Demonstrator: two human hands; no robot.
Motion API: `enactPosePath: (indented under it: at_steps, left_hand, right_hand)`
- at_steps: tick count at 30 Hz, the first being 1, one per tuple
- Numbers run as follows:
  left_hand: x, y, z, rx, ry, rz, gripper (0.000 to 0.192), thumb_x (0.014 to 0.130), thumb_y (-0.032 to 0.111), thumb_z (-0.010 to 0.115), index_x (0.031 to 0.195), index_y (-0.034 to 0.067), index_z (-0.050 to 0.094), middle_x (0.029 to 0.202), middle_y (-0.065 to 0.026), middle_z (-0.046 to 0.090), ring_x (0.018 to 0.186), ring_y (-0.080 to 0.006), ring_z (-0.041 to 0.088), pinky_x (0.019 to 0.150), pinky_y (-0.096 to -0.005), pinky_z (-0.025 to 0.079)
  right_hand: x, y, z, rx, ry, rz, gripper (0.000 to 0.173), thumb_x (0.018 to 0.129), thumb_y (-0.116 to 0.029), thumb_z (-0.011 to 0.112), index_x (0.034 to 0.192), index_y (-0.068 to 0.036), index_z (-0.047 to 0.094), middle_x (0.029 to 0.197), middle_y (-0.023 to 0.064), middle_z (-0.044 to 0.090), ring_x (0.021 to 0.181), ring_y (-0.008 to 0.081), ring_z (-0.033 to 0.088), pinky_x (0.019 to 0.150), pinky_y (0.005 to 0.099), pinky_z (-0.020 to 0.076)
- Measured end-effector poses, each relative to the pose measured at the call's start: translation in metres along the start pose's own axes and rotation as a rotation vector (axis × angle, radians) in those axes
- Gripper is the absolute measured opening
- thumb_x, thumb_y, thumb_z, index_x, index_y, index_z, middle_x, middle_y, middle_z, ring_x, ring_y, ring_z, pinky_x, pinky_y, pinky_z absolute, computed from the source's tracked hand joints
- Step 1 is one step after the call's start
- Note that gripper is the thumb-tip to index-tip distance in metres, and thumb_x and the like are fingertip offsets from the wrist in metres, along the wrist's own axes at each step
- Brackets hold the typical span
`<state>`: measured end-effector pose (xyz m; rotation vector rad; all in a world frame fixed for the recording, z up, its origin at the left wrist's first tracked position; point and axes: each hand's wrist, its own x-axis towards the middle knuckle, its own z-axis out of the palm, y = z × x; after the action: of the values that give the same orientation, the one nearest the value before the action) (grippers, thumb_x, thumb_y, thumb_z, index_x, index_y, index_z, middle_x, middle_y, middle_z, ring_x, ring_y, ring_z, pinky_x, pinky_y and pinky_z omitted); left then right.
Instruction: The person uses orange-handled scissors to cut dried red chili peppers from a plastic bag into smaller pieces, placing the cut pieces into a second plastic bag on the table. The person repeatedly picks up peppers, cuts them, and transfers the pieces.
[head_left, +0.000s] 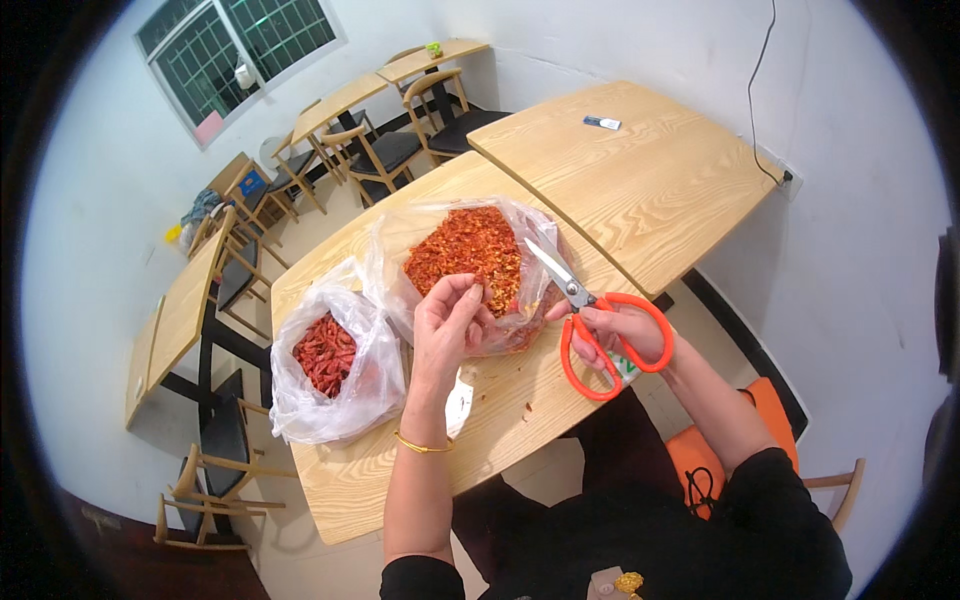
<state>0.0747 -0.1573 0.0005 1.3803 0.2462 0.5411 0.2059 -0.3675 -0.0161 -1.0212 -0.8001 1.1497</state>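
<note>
My left hand (451, 319) is over the near rim of a large clear plastic bag (390, 247) filled with cut dried red chili (469, 244) and pale seeds. Its thumb and forefinger pinch a small dark-red chili bit, hardly distinct from the pieces behind. Scissors (574, 289) with orange-red handles are in my right hand (619, 330); their blades point up and left across the bag's right side, close together. To the left stands a whitish plastic bag (337, 412) of whole dried red chilies (325, 355), its mouth rolled open.
Both bags rest on a wooden table (360, 487), where small chili scraps (527, 408) and a white item (459, 406) lie. A second table (660, 165) adjoins it, bearing a small blue-and-white packet (602, 122). An orange bag (772, 420) is at my right. Chairs (386, 154) stand beyond.
</note>
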Motion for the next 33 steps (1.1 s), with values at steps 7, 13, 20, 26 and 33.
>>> enactPosePath:
  at_steps: [7,13,20,26,33]
  left_hand:
    - [-0.005,-0.001,-0.009,-0.013,0.006,0.060,0.013,0.094,0.011,0.059,0.106,0.005,0.060,0.092,-0.0023,0.065,0.071,-0.0049,0.057,0.052,-0.0166,0.040]
    - [-0.007,-0.001,-0.009,-0.064,-0.021,0.073,0.012,0.095,0.010,0.058,0.105,0.005,0.061,0.091,-0.0006,0.066,0.068,-0.0024,0.056,0.049,-0.0142,0.039]
    - [-0.004,-0.004,-0.015,-0.024,-0.024,0.086,0.009,0.095,0.010,0.057,0.102,0.005,0.060,0.093,-0.0018,0.067,0.066,-0.0029,0.056,0.047,-0.0146,0.039]
    - [-0.004,-0.002,-0.015,0.019,-0.013,0.096,0.007,0.095,0.009,0.056,0.098,0.003,0.060,0.086,-0.0004,0.065,0.064,-0.0025,0.055,0.046,-0.0149,0.038]
    - [-0.004,-0.002,-0.014,0.035,0.011,0.098,0.010,0.095,0.010,0.057,0.098,0.002,0.061,0.082,0.0002,0.063,0.061,-0.0025,0.053,0.045,-0.0157,0.038]
  right_hand:
    - [0.017,-0.040,0.032,-1.453,0.204,-0.260,0.027,0.091,-0.021,0.055,0.106,0.002,0.054,0.082,0.0161,0.064,0.076,0.0338,0.062,0.071,0.0394,0.0440]
    - [0.034,-0.041,0.044,-1.681,0.172,-0.211,0.025,0.089,-0.016,0.051,0.109,0.000,0.053,0.091,0.0169,0.063,0.090,0.0318,0.060,0.083,0.0416,0.0343]
    - [0.046,-0.036,0.048,-1.714,0.153,-0.298,0.023,0.088,-0.015,0.051,0.106,-0.001,0.053,0.085,0.0173,0.062,0.085,0.0313,0.060,0.080,0.0419,0.0339]
    - [0.050,-0.037,0.049,-1.743,0.136,-0.241,0.021,0.087,-0.014,0.050,0.103,-0.001,0.053,0.084,0.0170,0.063,0.084,0.0309,0.060,0.081,0.0427,0.0334]
    - [0.052,-0.034,0.047,-1.739,0.088,-0.162,0.039,0.096,-0.035,0.050,0.110,0.001,0.052,0.089,0.0182,0.060,0.091,0.0335,0.059,0.088,0.0440,0.0344]
